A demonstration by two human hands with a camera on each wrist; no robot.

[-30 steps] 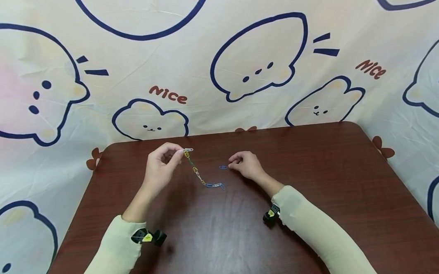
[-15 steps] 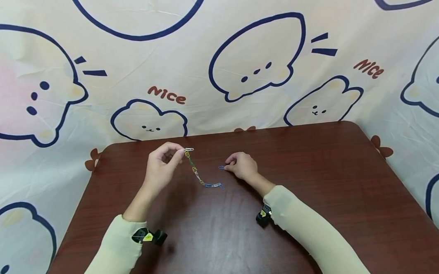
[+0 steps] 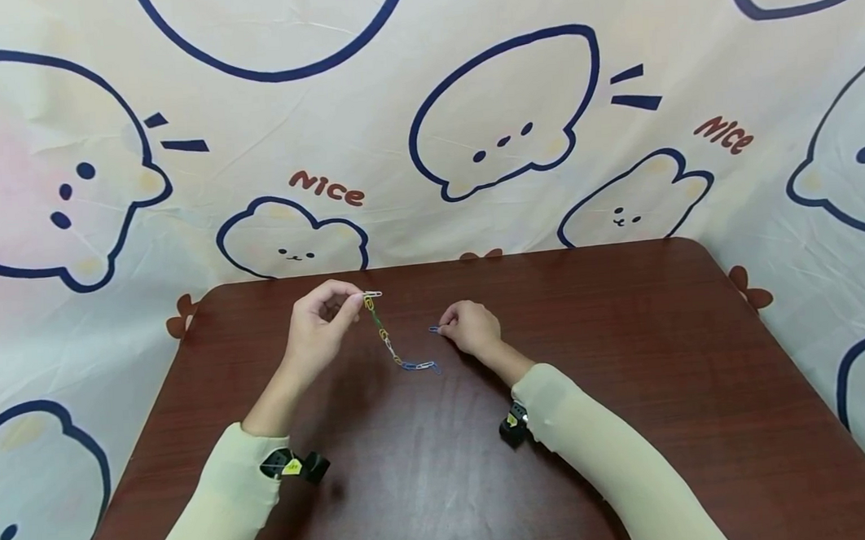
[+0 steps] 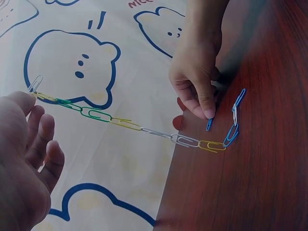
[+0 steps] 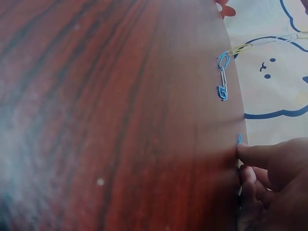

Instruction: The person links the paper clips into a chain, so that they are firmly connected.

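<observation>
In the head view my left hand is raised over the far left of the table, pinching the white end paper clip of a linked chain. From there the paper clip chain slopes down through yellow, green and white links. Its lower end, with a blue paper clip last, rests on the tabletop. To the right, my right hand pinches a separate blue paper clip between thumb and finger, close over the wood. A short gap parts this clip from the chain's lower end.
The dark brown wooden table has a far edge just behind both hands. Beyond it hangs a pale curtain with cartoon drawings. Small black wrist cameras, such as the left one, sit at the sleeve cuffs.
My right hand has moved a little left and closed its fingertips on the loose blue paper clip. The left hand and the chain stay nearly still.
</observation>
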